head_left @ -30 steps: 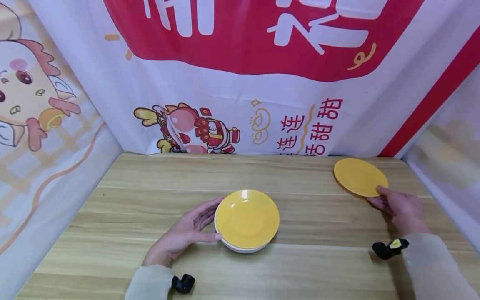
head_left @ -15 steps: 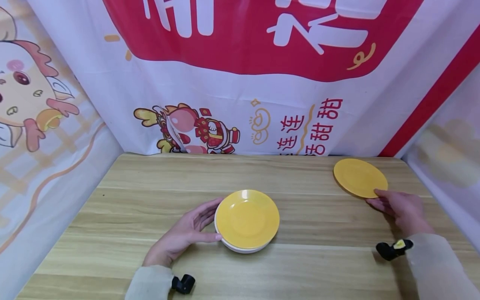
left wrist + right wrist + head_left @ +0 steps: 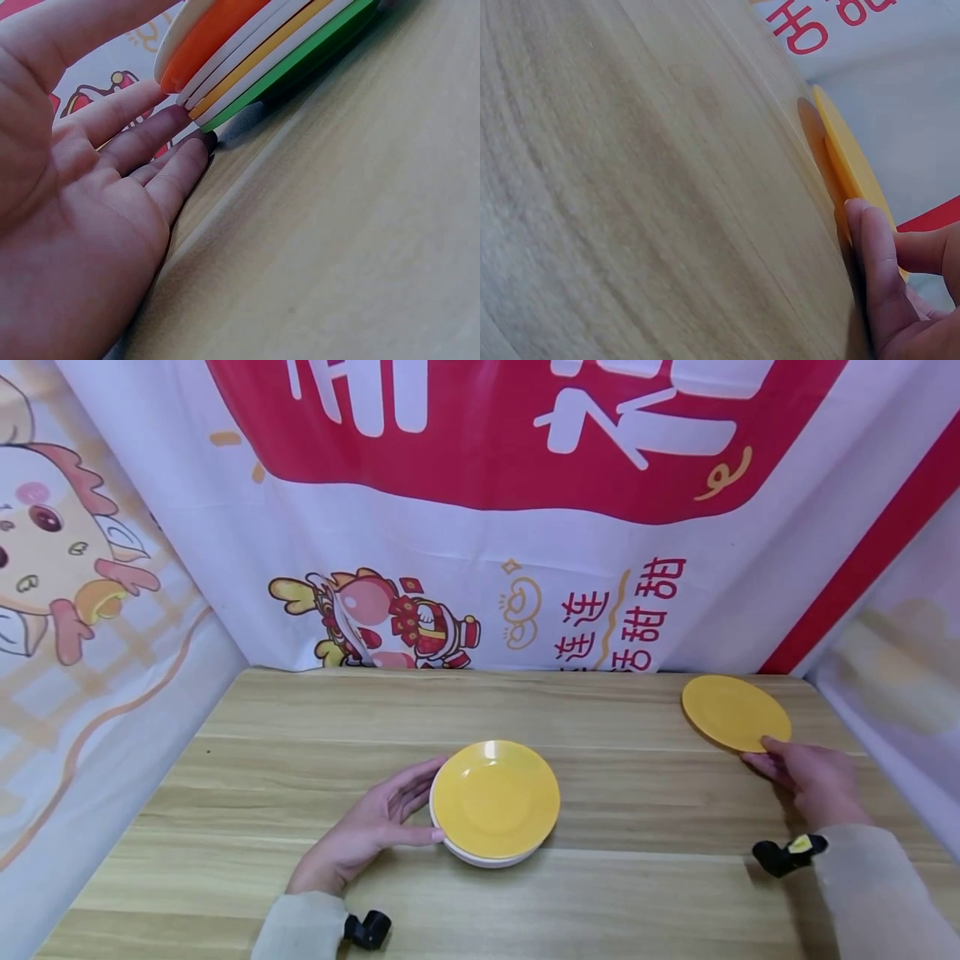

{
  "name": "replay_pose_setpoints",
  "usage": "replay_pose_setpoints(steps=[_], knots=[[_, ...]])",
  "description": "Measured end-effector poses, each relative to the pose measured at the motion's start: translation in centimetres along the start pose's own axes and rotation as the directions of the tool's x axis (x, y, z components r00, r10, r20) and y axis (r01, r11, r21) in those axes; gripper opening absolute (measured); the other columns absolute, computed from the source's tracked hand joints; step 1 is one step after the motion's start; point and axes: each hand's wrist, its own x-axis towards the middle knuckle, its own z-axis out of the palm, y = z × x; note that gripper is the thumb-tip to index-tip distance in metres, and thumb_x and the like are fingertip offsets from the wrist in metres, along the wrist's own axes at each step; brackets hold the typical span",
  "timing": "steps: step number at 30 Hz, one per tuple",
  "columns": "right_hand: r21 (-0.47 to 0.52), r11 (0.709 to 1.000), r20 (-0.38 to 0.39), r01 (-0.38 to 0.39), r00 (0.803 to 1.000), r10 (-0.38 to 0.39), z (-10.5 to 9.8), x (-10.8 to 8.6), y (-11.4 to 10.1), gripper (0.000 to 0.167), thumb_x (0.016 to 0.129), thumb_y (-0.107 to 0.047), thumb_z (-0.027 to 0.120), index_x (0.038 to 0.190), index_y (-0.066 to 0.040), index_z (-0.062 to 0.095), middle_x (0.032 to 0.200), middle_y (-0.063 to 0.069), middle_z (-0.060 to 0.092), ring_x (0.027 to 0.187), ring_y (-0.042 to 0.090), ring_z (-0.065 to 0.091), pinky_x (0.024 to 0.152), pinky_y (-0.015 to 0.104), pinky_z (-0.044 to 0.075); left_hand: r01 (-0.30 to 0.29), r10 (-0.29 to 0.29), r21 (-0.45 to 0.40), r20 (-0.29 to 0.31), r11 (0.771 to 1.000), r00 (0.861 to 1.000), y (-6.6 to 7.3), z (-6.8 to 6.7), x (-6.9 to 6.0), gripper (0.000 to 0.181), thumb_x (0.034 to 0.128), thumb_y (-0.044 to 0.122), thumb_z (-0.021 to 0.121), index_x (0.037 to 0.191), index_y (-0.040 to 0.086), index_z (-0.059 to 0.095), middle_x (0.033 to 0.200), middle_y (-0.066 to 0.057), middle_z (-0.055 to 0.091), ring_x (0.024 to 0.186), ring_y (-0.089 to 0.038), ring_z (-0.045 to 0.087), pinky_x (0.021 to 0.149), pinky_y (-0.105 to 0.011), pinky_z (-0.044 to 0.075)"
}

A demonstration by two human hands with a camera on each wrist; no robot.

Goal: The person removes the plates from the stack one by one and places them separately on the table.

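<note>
Cloth (image 3: 600,539), white and red, printed: upright behind the stack.
Table (image 3: 600,902), wood-grained: beneath the stack.
Stack (image 3: 497,797), dishes: yellow on top; cream, orange, white, yellow and green edges below, green lowest.
Plate (image 3: 737,712), yellow, single: well apart from the stack, beyond it and to its right; near rim between right thumb and fingers, the rest reaching out past the fingertips, a shadow on the table alongside.
Left hand (image 3: 367,818): at the stack's left side, thumb and fingers parted wide, fingers nearly straight, tips touching its edges without closing round it.
Right hand (image 3: 817,781): right of the stack, pinching the plate, thumb above, fingers below, gap only the rim's thickness.
Wrist devices (image 3: 367,929), black, two: nearer the person than the stack, one per wrist.
</note>
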Motion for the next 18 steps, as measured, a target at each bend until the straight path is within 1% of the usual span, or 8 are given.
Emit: replay_pose_setpoints(steps=[2,4,7,9,11,14,16,18], knots=[[-0.001,1.0,-0.02,0.003,1.0,-0.003,-0.11,0.01,-0.03,0.024,0.107,-0.033,0.066,0.124,-0.019,0.058,0.066,-0.005,0.076,0.069,0.012,0.081,0.07,0.022,0.064,0.001,-0.001,0.001,-0.001,1.0,1.0,0.02,-0.01,0.01,0.093,0.0817,0.008,0.093,0.161,0.024,0.048,0.172,0.004,0.043,0.163,-0.024,0.034,0.131,-0.031,0.033],[0.001,1.0,-0.03,0.013,0.999,-0.013,-0.22,0.06,-0.04,0.036,0.107,-0.031,0.066,0.138,-0.015,0.057,0.064,-0.004,0.076,0.067,0.013,0.08,0.07,0.023,0.065,0.002,-0.002,0.001,-0.002,1.0,1.0,0.04,-0.02,0.01,0.093,0.0818,0.009,0.093,0.161,0.024,0.048,0.171,0.004,0.043,0.163,-0.023,0.034,0.131,-0.031,0.033],[-0.013,1.0,-0.059,0.006,0.998,-0.006,-0.26,0.09,-0.04,0.044,0.107,-0.033,0.067,0.144,-0.014,0.054,0.062,-0.005,0.074,0.066,0.013,0.08,0.069,0.024,0.065,0.001,-0.001,0.001,-0.001,1.0,1.0,0.03,-0.03,-0.02,0.093,0.0817,0.009,0.093,0.161,0.025,0.048,0.171,0.003,0.043,0.163,-0.023,0.034,0.131,-0.032,0.033],[-0.019,1.0,-0.06,0.01,0.998,-0.012,-0.33,0.13,-0.03,0.052,0.106,-0.033,0.068,0.151,-0.012,0.051,0.062,-0.005,0.075,0.066,0.014,0.08,0.068,0.025,0.065,-0.001,0.001,0.004,-0.001,1.0,1.0,0.03,-0.03,-0.05,0.093,0.0818,0.009,0.093,0.161,0.025,0.048,0.171,0.003,0.043,0.163,-0.023,0.034,0.132,-0.033,0.033],[-0.035,0.999,-0.068,0.005,0.998,-0.008,-0.3,0.08,-0.04,0.041,0.106,-0.035,0.068,0.14,-0.017,0.056,0.062,-0.005,0.074,0.066,0.013,0.08,0.068,0.024,0.065,-0.003,0.003,0.008,-0.001,1.0,1.0,0.04,-0.03,-0.08,0.093,0.0819,0.009,0.093,0.161,0.025,0.047,0.171,0.003,0.043,0.163,-0.023,0.035,0.132,-0.034,0.032],[-0.038,0.999,-0.063,0.013,0.998,-0.015,-0.26,-0.03,-0.06,0.032,0.106,-0.033,0.068,0.132,-0.016,0.059,0.062,-0.005,0.075,0.066,0.014,0.08,0.067,0.024,0.065,-0.002,0.002,0.014,-0.003,1.0,1.0,0.07,0.0,-0.09,0.093,0.0823,0.009,0.093,0.161,0.025,0.047,0.171,0.003,0.044,0.163,-0.024,0.035,0.133,-0.036,0.031],[-0.035,0.999,-0.072,0.008,0.997,-0.01,-0.17,-0.1,-0.07,0.022,0.106,-0.032,0.068,0.12,-0.018,0.059,0.062,-0.005,0.074,0.065,0.014,0.08,0.068,0.025,0.065,0.001,-0.001,0.011,-0.004,1.0,1.0,0.1,0.02,-0.07,0.093,0.0821,0.009,0.093,0.161,0.025,0.048,0.171,0.003,0.044,0.163,-0.024,0.035,0.134,-0.038,0.03],[-0.037,0.999,-0.075,0.009,0.997,-0.012,-0.08,-0.16,-0.05,0.019,0.106,-0.03,0.068,0.118,-0.017,0.059,0.061,-0.004,0.074,0.065,0.014,0.08,0.068,0.026,0.065,0.005,-0.005,0.011,-0.006,1.0,1.0,0.13,0.05,-0.05,0.093,0.082,0.01,0.093,0.161,0.025,0.048,0.171,0.003,0.044,0.163,-0.024,0.035,0.134,-0.039,0.029]])
